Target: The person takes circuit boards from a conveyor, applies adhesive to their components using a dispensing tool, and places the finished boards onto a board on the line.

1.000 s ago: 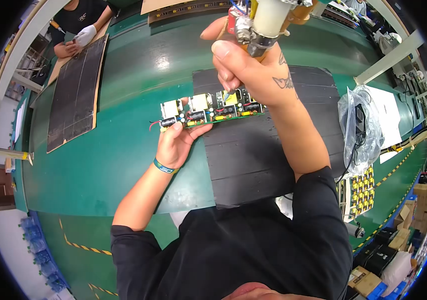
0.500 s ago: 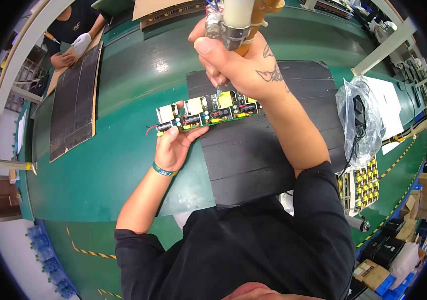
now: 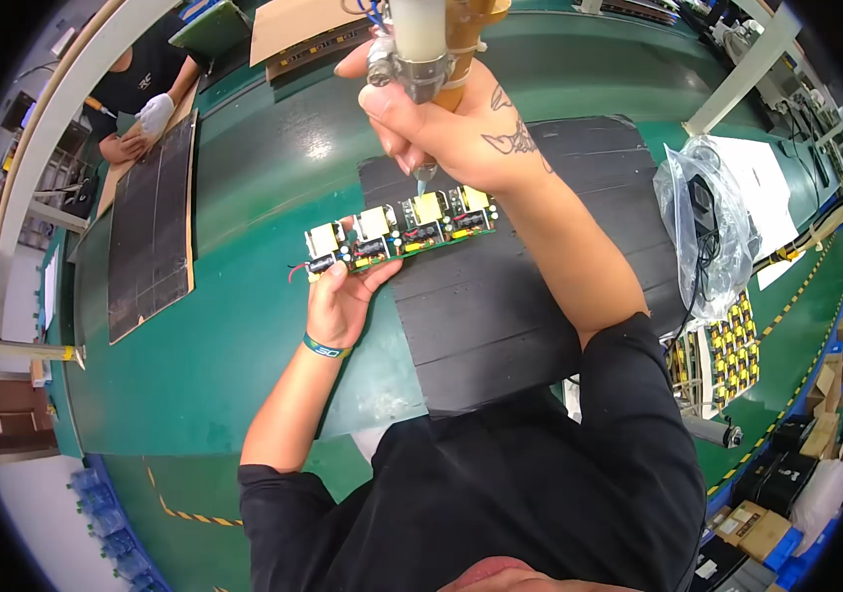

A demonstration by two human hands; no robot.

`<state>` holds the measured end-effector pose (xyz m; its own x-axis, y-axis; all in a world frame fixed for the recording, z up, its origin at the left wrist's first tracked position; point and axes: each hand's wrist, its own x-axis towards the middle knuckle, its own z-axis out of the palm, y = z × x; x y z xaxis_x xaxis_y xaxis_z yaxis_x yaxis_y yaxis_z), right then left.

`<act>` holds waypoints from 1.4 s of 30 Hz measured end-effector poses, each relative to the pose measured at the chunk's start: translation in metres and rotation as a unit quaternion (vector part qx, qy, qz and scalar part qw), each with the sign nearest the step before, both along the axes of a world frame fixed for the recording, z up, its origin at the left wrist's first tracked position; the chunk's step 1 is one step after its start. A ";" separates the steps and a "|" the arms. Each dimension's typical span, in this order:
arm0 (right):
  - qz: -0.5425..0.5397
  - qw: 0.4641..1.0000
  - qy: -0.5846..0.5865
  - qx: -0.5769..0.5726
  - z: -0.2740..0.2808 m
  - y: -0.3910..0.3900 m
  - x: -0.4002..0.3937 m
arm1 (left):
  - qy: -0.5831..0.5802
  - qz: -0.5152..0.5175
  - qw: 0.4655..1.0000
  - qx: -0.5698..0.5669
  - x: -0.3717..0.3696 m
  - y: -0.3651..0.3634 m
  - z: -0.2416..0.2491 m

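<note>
My left hand (image 3: 337, 303) grips the left end of a long circuit board panel (image 3: 370, 249), which carries several yellow transformers and black capacitors. The panel is held slightly tilted over the edge of a black mat (image 3: 480, 316). My right hand (image 3: 431, 123) is wrapped round a dispensing tool (image 3: 419, 39) with a white and amber body. Its narrow tip (image 3: 422, 183) points down at a yellow transformer right of the panel's middle; whether it touches cannot be made out.
A clear plastic bag (image 3: 697, 232) with a black cable lies right. Beyond it are white paper (image 3: 752, 183) and more boards (image 3: 734, 350). A co-worker's gloved hand (image 3: 156, 113) is at upper left, near a black panel (image 3: 152, 227). Cardboard (image 3: 303, 35) lies at the back.
My right hand and the tool have shifted slightly left in view. The tool's tip now shows more clearly above the panel. My left hand still holds the panel.
</note>
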<state>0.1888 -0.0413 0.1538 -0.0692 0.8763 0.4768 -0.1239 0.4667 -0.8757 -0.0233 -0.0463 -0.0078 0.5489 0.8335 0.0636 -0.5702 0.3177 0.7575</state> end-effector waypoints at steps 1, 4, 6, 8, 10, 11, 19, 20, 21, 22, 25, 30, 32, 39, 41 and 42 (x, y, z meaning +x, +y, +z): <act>0.000 1.000 0.006 0.000 0.001 -0.001 0.001 | -0.003 0.005 1.000 -0.005 0.000 0.001 0.000; -0.006 1.000 -0.001 -0.003 0.002 0.001 0.006 | -0.010 0.016 1.000 -0.013 -0.002 0.004 0.001; -0.011 1.000 -0.004 -0.005 0.001 0.002 0.008 | -0.030 0.023 0.999 -0.023 -0.004 0.006 0.001; -0.007 1.000 0.005 -0.004 -0.001 0.004 0.007 | -0.039 0.027 0.998 -0.028 -0.004 0.006 0.001; -0.005 1.000 0.009 -0.003 -0.001 0.004 0.007 | -0.037 0.031 0.999 -0.025 -0.004 0.006 0.002; -0.006 1.000 0.006 -0.002 0.000 0.004 0.006 | -0.036 0.033 0.999 -0.023 -0.005 0.006 0.002; -0.012 1.000 -0.015 -0.011 -0.005 0.009 0.006 | -0.044 0.025 0.998 -0.022 -0.003 0.004 0.003; -0.015 1.000 -0.018 -0.014 -0.006 0.009 0.006 | -0.044 0.024 0.998 -0.022 -0.003 0.004 0.003; -0.018 0.999 -0.021 -0.018 -0.006 0.009 0.006 | -0.044 0.026 0.998 -0.020 -0.004 0.004 0.003; -0.019 0.999 -0.021 -0.018 -0.006 0.009 0.006 | -0.044 0.027 0.998 -0.018 -0.004 0.004 0.004; -0.018 0.999 -0.041 -0.028 -0.005 0.008 0.007 | -0.044 0.029 0.999 -0.013 -0.004 0.003 0.005; -0.034 0.999 -0.027 -0.019 -0.009 0.011 0.006 | -0.044 0.035 0.998 -0.008 -0.003 0.002 0.005; -0.030 0.999 -0.033 -0.024 -0.007 0.010 0.007 | -0.044 0.036 0.998 -0.008 -0.002 0.002 0.005; -0.026 0.999 -0.025 -0.029 -0.006 0.009 0.006 | -0.046 0.035 0.998 -0.016 -0.003 0.003 0.005; -0.020 0.999 -0.020 -0.026 -0.007 0.009 0.005 | -0.045 0.036 0.998 -0.013 -0.004 0.003 0.004; -0.021 0.999 -0.020 -0.026 -0.006 0.009 0.005 | -0.045 0.037 0.998 -0.011 -0.004 0.004 0.002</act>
